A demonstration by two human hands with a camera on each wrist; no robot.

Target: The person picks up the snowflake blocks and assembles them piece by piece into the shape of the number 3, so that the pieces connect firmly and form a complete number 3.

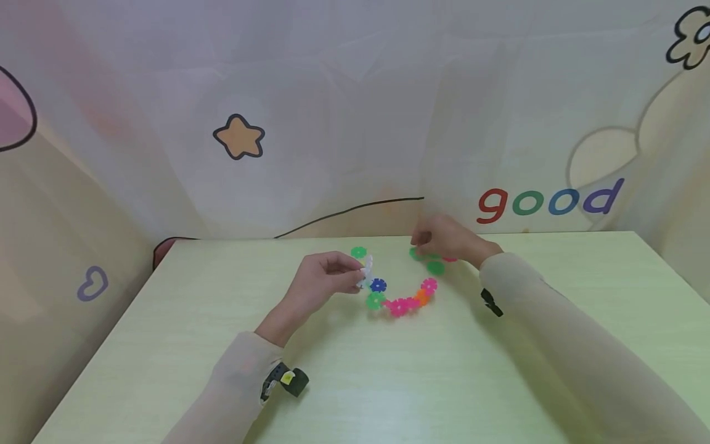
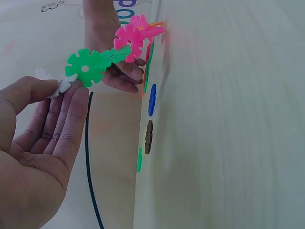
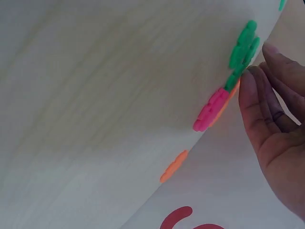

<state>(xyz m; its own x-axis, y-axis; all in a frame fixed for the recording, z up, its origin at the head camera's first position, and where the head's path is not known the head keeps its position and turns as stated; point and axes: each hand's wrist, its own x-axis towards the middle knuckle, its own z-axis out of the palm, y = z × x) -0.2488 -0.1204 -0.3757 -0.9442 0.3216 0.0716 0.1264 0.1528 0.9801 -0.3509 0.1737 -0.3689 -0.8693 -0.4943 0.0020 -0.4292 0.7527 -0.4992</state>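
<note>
My left hand (image 1: 327, 277) pinches a white notched plastic disc (image 2: 64, 87) between thumb and fingers. Linked to it is a curved chain of flower-shaped snowflake discs: green discs (image 2: 85, 68), then pink discs (image 1: 399, 307) and an orange disc (image 1: 422, 298), raised off the table in the left wrist view. At the table's back, my right hand (image 1: 449, 239) reaches down to loose green discs (image 3: 243, 45), its fingers bent loosely and fingertips close beside them. Whether they touch a disc is unclear. A gap shows between thumb and fingers in the right wrist view.
Loose discs lie along the back of the light table (image 1: 222, 370): a blue disc (image 2: 152, 100), a brown disc (image 2: 149, 137), a green disc (image 1: 359, 252), a pink disc (image 3: 211, 110) and an orange disc (image 3: 174, 166). A printed curtain (image 1: 344, 123) hangs behind the back edge.
</note>
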